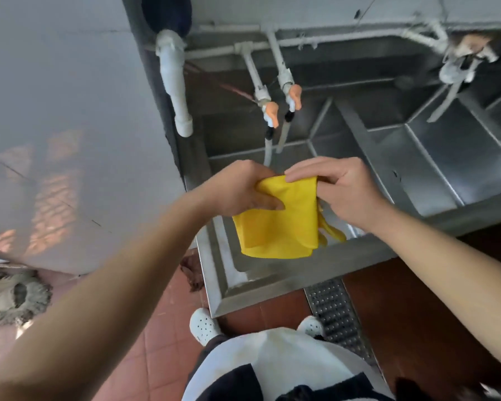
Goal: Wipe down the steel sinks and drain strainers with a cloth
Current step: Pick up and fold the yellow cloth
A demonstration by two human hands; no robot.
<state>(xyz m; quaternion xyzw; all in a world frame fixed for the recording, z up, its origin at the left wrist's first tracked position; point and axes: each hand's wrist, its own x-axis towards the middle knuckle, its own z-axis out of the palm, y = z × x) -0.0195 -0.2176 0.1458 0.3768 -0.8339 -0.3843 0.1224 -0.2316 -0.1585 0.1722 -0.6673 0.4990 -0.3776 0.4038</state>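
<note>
A folded yellow cloth (278,224) hangs above the left steel sink (237,264), held up by both hands. My left hand (237,189) grips its upper left corner with the thumb pressed on the front. My right hand (339,189) pinches the upper right edge, fingers curled over the top fold. A second steel sink (451,169) lies to the right, its basin bare. No drain strainer shows; the cloth hides the left basin's floor.
Two taps with orange handles (282,104) and hoses hang over the left sink's back. A white drain pipe (175,85) runs down the grey wall at left. A third tap (457,68) is at far right. A floor grate (336,311) and my white shoes (204,325) are below.
</note>
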